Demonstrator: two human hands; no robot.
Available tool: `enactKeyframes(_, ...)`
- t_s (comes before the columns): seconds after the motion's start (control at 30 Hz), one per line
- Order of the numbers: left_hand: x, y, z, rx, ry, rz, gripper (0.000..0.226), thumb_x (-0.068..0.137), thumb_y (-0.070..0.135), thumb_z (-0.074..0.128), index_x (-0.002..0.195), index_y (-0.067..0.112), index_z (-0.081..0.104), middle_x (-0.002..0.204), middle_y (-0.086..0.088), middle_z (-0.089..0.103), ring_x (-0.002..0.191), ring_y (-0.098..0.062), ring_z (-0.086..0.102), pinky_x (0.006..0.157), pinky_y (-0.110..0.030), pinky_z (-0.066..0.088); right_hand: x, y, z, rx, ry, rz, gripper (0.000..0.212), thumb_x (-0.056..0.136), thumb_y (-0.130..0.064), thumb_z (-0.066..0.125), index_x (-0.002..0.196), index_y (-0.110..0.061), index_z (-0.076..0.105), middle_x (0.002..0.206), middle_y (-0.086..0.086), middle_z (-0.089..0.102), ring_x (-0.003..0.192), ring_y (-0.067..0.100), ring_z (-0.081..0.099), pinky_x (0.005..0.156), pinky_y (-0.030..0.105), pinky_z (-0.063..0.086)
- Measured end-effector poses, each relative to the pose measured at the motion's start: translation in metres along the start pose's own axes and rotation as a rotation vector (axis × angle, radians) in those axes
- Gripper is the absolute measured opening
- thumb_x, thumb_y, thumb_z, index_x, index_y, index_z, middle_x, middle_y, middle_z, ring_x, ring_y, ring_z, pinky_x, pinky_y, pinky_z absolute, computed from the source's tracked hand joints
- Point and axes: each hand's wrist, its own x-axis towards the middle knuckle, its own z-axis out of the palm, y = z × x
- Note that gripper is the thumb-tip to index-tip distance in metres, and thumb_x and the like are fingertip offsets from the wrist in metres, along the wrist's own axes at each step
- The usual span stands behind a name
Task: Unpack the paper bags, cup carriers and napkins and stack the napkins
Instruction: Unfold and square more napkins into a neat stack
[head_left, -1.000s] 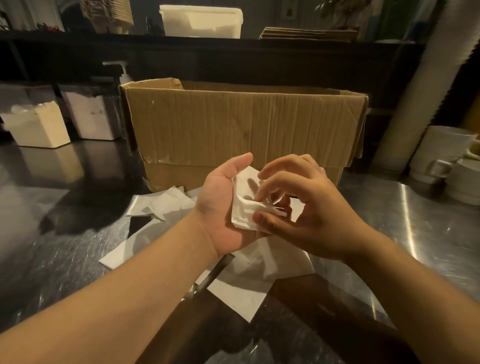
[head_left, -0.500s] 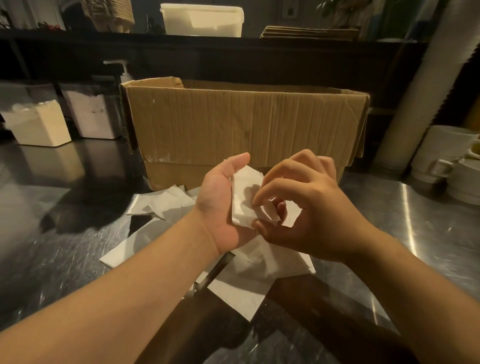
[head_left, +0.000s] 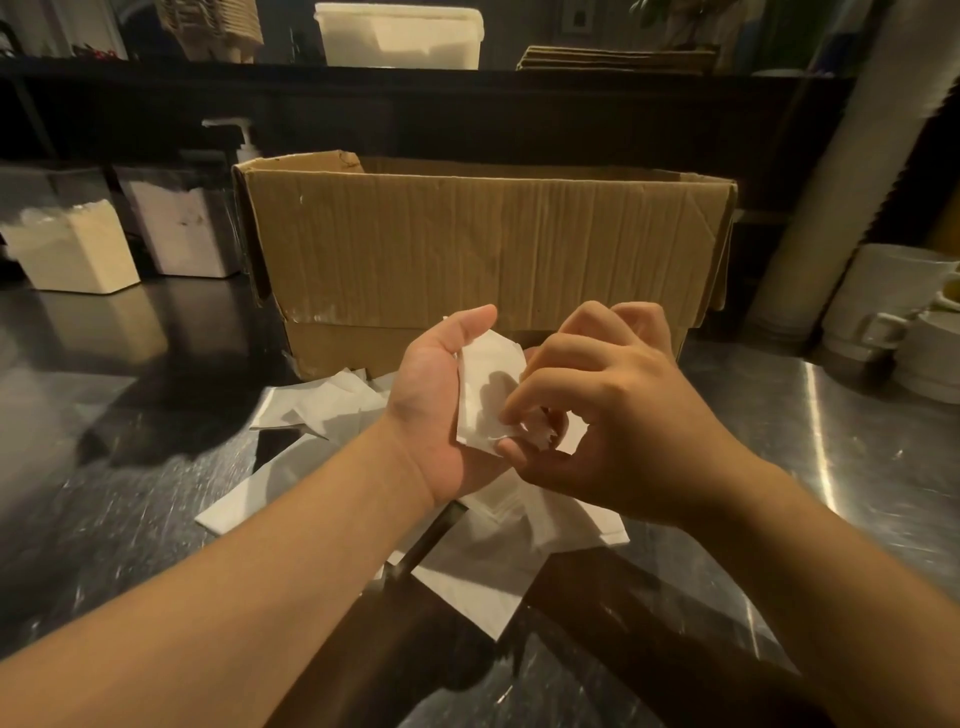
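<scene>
A: The left hand (head_left: 441, 410), at centre frame, is seen cupped round a small folded white paper napkin (head_left: 485, 395); why is it held so?

B: It is judged to be steadied while its lower corner is pinched by the right hand (head_left: 597, 415).

A: And its orientation?

B: It is stood nearly upright, long axis top to bottom, above loose white napkins (head_left: 467, 582) left scattered on the steel counter (head_left: 857, 467).

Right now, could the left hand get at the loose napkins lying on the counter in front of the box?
Probably not at once: the left hand holds a folded napkin that the right hand pinches. The loose napkins lie just beneath with nothing over them, so once freed it likely could.
</scene>
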Motion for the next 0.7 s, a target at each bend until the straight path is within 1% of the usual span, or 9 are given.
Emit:
enactKeyframes(0.07,-0.001,0.000,0.001,-0.004,-0.005,-0.004,0.056,0.096,0.048,0.053,0.076,0.004,0.079,0.075,-0.009,0.064,0.069,-0.019,0.061,0.067,-0.030,0.051,0.000,-0.001,0.002,-0.020,0.015,-0.014,0.018,0.080,-0.046,0.079,0.089,-0.030,0.076,0.100,-0.010,0.071,0.103,0.020,0.057,0.096,0.048,0.033)
enactKeyframes(0.1,-0.001,0.000,0.002,-0.008,-0.007,-0.004,0.055,0.095,0.048,0.053,0.077,0.003,0.079,0.075,-0.009,0.064,0.068,-0.019,0.062,0.065,-0.029,0.052,0.000,-0.002,0.003,-0.030,0.023,-0.018,0.017,0.080,-0.044,0.080,0.088,-0.030,0.076,0.098,-0.010,0.072,0.103,0.020,0.058,0.095,0.048,0.034)
enactKeyframes(0.27,-0.003,0.001,0.004,-0.022,0.007,-0.005,0.045,0.096,0.047,0.055,0.095,0.004,0.070,0.077,-0.010,0.064,0.066,-0.022,0.064,0.061,-0.029,0.057,-0.001,-0.003,0.004,0.002,0.026,-0.022,0.014,0.081,-0.041,0.077,0.086,-0.028,0.074,0.095,-0.009,0.071,0.101,0.018,0.058,0.096,0.043,0.031)
enactKeyframes(0.37,-0.003,0.001,0.003,0.022,0.019,0.000,0.046,0.097,0.049,0.053,0.098,0.006,0.069,0.078,-0.010,0.064,0.069,-0.021,0.063,0.065,-0.031,0.055,-0.001,-0.003,0.003,0.069,-0.010,0.006,0.022,0.084,-0.053,0.069,0.089,-0.031,0.072,0.099,-0.013,0.069,0.104,0.016,0.054,0.098,0.041,0.030)
enactKeyframes(0.43,-0.003,0.001,0.001,0.038,0.023,0.007,0.048,0.096,0.049,0.054,0.096,0.006,0.074,0.079,-0.010,0.065,0.071,-0.021,0.064,0.067,-0.032,0.055,-0.001,-0.003,0.003,0.093,-0.049,0.009,0.030,0.085,-0.061,0.059,0.092,-0.034,0.070,0.104,-0.014,0.067,0.108,0.015,0.052,0.099,0.043,0.031)
enactKeyframes(0.5,-0.002,0.001,0.001,0.041,0.017,-0.017,0.047,0.094,0.048,0.056,0.092,0.005,0.077,0.081,-0.009,0.065,0.072,-0.021,0.064,0.067,-0.032,0.054,-0.001,0.000,0.003,0.095,-0.070,-0.010,0.031,0.086,-0.061,0.054,0.093,-0.035,0.069,0.107,-0.014,0.066,0.111,0.016,0.051,0.098,0.045,0.033)
enactKeyframes(0.57,-0.002,0.001,0.001,0.057,0.019,-0.028,0.040,0.094,0.044,0.058,0.103,0.007,0.071,0.084,-0.008,0.064,0.075,-0.021,0.062,0.072,-0.033,0.051,0.000,0.004,0.002,0.119,-0.070,0.000,0.030,0.086,-0.062,0.054,0.093,-0.037,0.068,0.108,-0.018,0.062,0.111,0.013,0.048,0.097,0.043,0.034)
enactKeyframes(0.63,0.001,0.002,-0.002,0.066,0.033,-0.020,0.038,0.094,0.039,0.058,0.117,0.009,0.064,0.090,-0.008,0.063,0.080,-0.022,0.061,0.078,-0.037,0.050,0.000,0.006,0.000,0.235,-0.042,0.093,0.025,0.087,-0.061,0.057,0.096,-0.039,0.066,0.105,-0.024,0.059,0.108,0.008,0.050,0.095,0.036,0.037)
enactKeyframes(0.7,0.003,0.004,-0.005,0.046,0.053,-0.002,0.039,0.092,0.040,0.059,0.118,0.011,0.061,0.095,-0.009,0.064,0.082,-0.024,0.061,0.082,-0.042,0.050,0.002,0.008,-0.003,0.436,0.028,0.281,0.018,0.091,-0.053,0.057,0.100,-0.038,0.061,0.102,-0.023,0.061,0.103,0.003,0.056,0.091,0.029,0.046)
